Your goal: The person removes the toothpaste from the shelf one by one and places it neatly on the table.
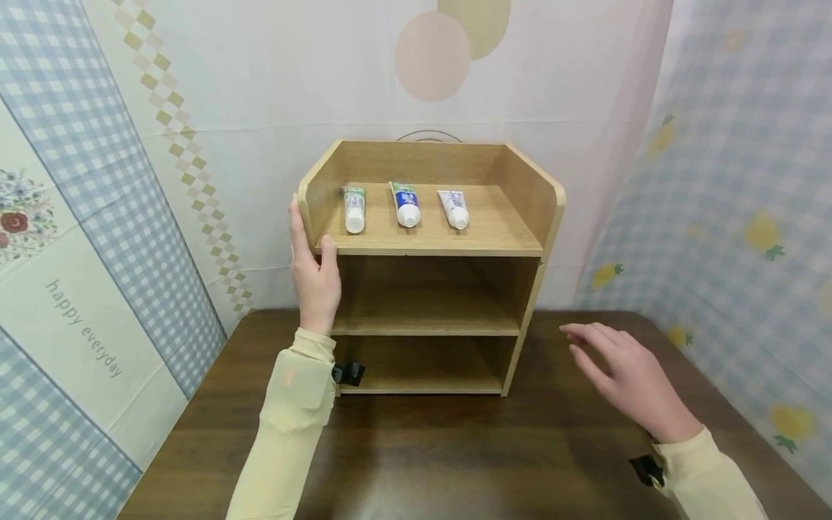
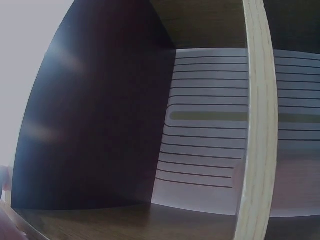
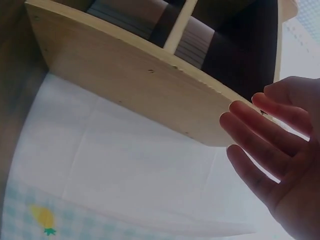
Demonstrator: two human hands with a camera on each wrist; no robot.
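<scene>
A small three-level wooden shelf [image 1: 425,252] stands upright on the table. On its top level lie three toothpaste tubes, caps toward me: a white-and-green tube [image 1: 354,211] at the left, a blue-and-green tube [image 1: 406,205] in the middle and a smaller white tube [image 1: 454,209] at the right. My left hand [image 1: 315,278] holds the shelf's left side panel, fingers along its outer face and thumb at the front edge. To the right of the shelf, my right hand [image 1: 627,375] hovers over the table, holding nothing, its fingers loosely bent.
The dark brown wooden table [image 1: 429,455] extends in front of the shelf. Behind it hangs a pale cloth [image 1: 260,87]; a checked cloth with a pineapple print [image 1: 734,180] hangs at the right. Striped lining [image 2: 210,145] shows at the back of the lower compartments.
</scene>
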